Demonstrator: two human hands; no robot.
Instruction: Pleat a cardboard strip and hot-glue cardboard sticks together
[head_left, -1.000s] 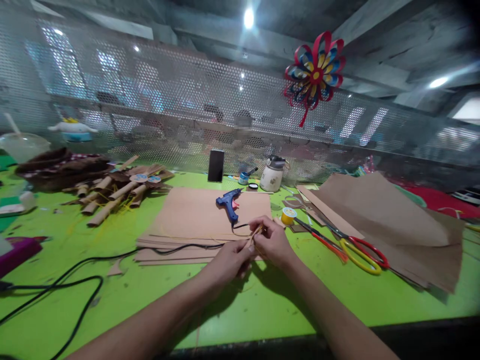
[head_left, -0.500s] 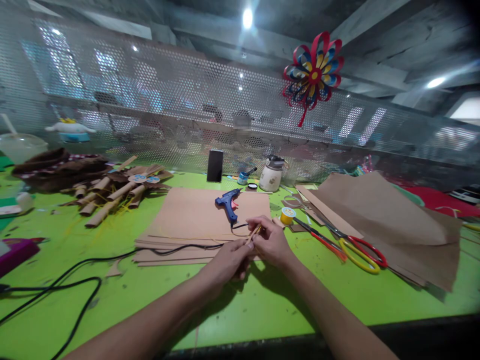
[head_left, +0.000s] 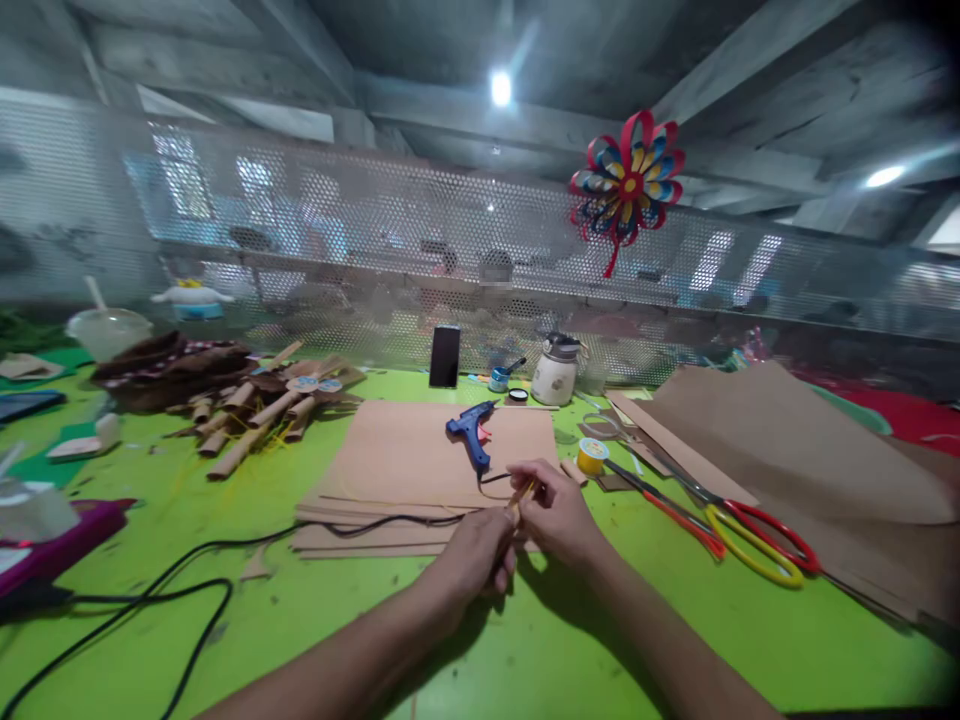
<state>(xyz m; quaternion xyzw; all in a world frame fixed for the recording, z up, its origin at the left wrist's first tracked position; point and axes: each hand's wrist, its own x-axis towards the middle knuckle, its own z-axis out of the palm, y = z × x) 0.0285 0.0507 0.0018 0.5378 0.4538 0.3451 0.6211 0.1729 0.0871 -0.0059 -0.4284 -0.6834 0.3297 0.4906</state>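
My left hand (head_left: 474,558) and my right hand (head_left: 559,512) meet over the near edge of a stack of brown cardboard sheets (head_left: 420,462). Both pinch a thin tan strip (head_left: 520,494) between their fingertips. A blue glue gun (head_left: 471,434) lies on the cardboard just beyond my hands, its black cord (head_left: 225,565) trailing left across the green table (head_left: 315,640).
Red and yellow scissors (head_left: 739,530) and a yellow thread spool (head_left: 592,455) lie right of my hands. Large brown paper sheets (head_left: 810,450) cover the right side. Rolled paper tubes (head_left: 255,410) sit at the back left. A white jar (head_left: 555,375) and a phone (head_left: 444,356) stand by the mesh wall.
The camera has tilted up and shifted a little, so everything sits lower in view. My hands stay together on the strip, the left hand drawn slightly nearer.
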